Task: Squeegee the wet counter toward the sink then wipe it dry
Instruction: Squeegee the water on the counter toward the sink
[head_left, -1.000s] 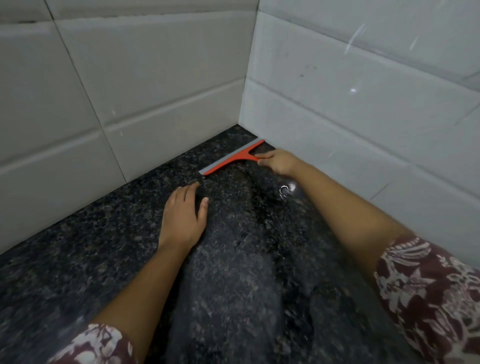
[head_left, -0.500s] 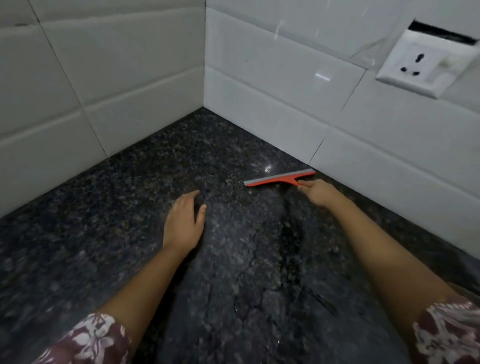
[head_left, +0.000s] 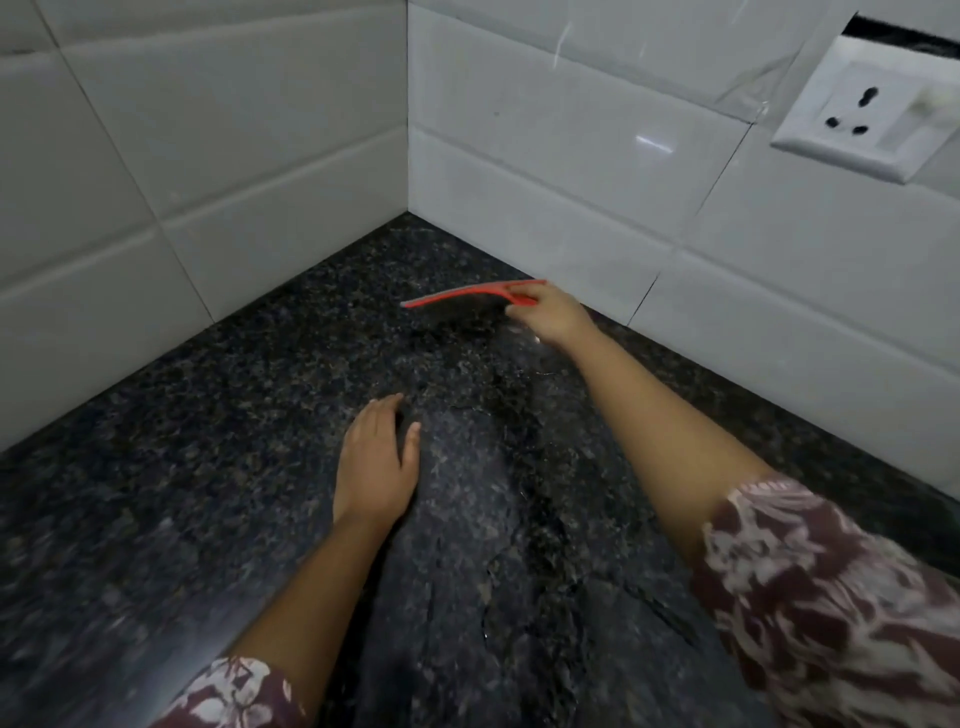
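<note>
A red squeegee (head_left: 470, 296) with a grey blade is tilted up off the dark speckled granite counter (head_left: 208, 467), near the corner of the tiled walls. My right hand (head_left: 550, 314) grips its short handle at the right end. My left hand (head_left: 376, 465) rests flat on the counter, fingers together, nearer to me and to the left. A wet streak (head_left: 524, 467) with water trails runs down the counter between my two arms. No sink or cloth is in view.
White tiled walls (head_left: 234, 156) meet in a corner behind the counter. A white wall socket (head_left: 867, 109) sits on the right wall, upper right. The rounded front edge of the counter (head_left: 171, 649) runs along the lower left.
The squeegee has left the corner, slid toward me along the right wall, and now lifts off the counter with its blade tilted up. My left hand stays flat in place.
</note>
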